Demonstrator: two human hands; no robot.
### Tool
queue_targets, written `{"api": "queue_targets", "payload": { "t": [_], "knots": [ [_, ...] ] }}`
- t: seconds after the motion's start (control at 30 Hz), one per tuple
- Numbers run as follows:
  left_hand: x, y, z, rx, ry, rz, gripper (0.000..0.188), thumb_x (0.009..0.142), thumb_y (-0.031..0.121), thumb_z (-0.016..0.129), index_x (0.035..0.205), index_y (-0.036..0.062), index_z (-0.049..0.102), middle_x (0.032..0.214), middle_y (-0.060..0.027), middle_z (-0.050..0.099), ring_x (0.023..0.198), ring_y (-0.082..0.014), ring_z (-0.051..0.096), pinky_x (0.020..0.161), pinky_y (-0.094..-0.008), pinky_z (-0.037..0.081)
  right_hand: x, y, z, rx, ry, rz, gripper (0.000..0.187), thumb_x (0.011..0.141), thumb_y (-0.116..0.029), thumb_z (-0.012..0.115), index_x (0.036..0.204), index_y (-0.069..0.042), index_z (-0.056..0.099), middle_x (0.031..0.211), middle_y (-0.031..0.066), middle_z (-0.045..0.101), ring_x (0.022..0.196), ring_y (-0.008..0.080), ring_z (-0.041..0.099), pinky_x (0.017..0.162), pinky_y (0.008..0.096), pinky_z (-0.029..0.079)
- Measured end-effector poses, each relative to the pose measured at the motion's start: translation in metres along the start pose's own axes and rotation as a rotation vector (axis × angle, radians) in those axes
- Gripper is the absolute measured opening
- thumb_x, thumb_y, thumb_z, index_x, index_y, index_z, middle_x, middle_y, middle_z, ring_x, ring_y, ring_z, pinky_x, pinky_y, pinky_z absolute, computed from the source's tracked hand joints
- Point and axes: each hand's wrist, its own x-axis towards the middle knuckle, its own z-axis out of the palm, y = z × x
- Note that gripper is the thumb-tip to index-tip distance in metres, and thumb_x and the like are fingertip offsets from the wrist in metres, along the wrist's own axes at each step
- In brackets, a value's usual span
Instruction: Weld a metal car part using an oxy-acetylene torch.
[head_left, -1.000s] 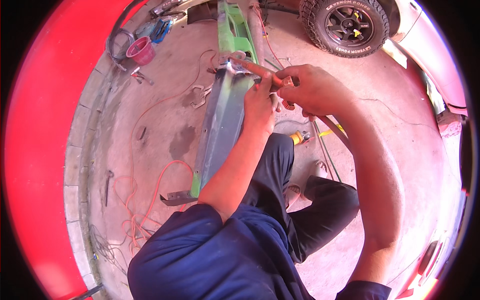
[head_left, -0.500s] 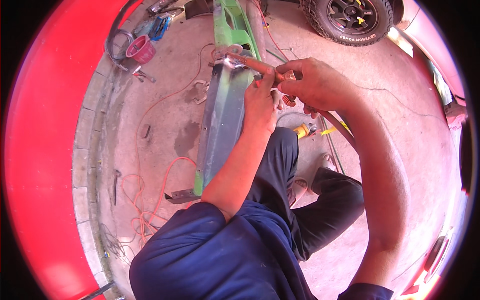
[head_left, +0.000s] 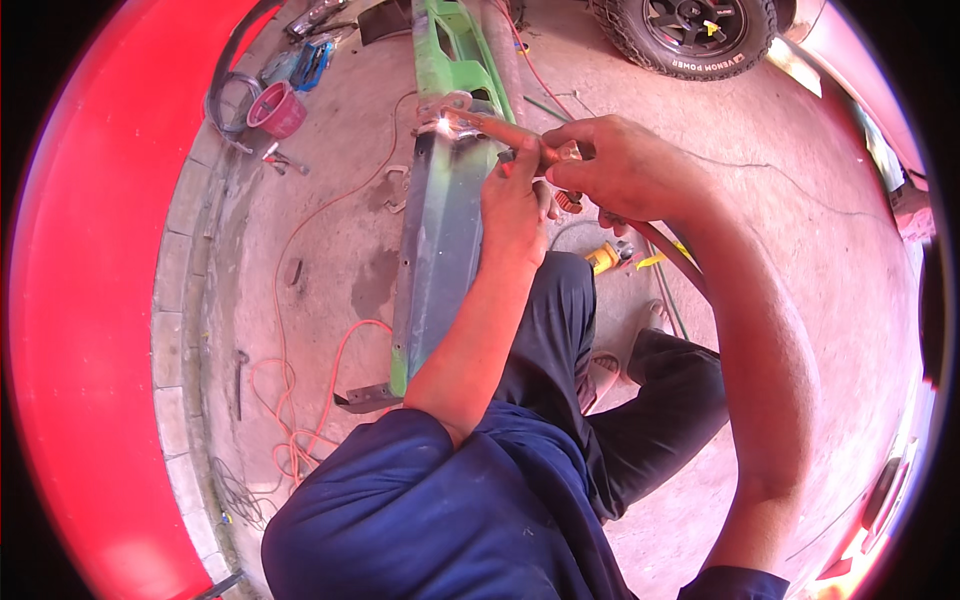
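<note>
A long green and bare-metal beam (head_left: 440, 230) lies on the concrete floor, running away from me. My right hand (head_left: 625, 165) grips the copper-coloured gas torch (head_left: 500, 130), whose tip shows a bright spot on a metal bracket (head_left: 445, 103) on the beam. My left hand (head_left: 515, 195) rests on the beam's right edge just below the torch tube, fingers closed around the tube to steady it. A hose (head_left: 670, 255) trails back from the torch past my right forearm.
A red vehicle body (head_left: 80, 300) curves along the left. A black tyre (head_left: 700, 35) stands at the top right. An orange cord (head_left: 320, 360) loops over the floor left of the beam. A pink bowl (head_left: 277, 108) and tools lie top left. A yellow tool (head_left: 605, 257) sits by my knee.
The torch tip and both hands have stayed at the bracket; the view has shifted slightly upward and closer. A bright spot now shows at the tip.
</note>
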Motion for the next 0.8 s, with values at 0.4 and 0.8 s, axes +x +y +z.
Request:
{"api": "queue_targets", "payload": {
  "t": [0.4,0.8],
  "knots": [
    [0.0012,-0.0008,-0.0039,-0.016,-0.006,0.01,0.032,0.092,0.037,0.059,0.09,0.0047,0.059,0.066,0.0014,0.055,0.044,-0.0073,0.038,0.046,-0.0251,0.031,-0.0013,-0.0017,-0.0002,-0.024,-0.01,-0.021,0.044,0.081,-0.022,0.056,0.119,0.0,0.058,0.074,0.0108,0.066,0.048,0.0176,0.062,0.048,0.0309,0.053],
    [-0.0013,0.0007,-0.0053,0.016,-0.006,-0.003,0.031,0.093,0.036,0.058,0.091,0.0052,0.059,0.07,0.0013,0.057,0.043,-0.0078,0.039,0.046,-0.0255,0.031,-0.0026,-0.0016,0.0043,-0.004,0.012,0.004,0.041,0.081,-0.019,0.056,0.119,-0.003,0.06,0.071,0.008,0.064,0.046,0.0143,0.058,0.045,0.0295,0.05]
  ]
}}
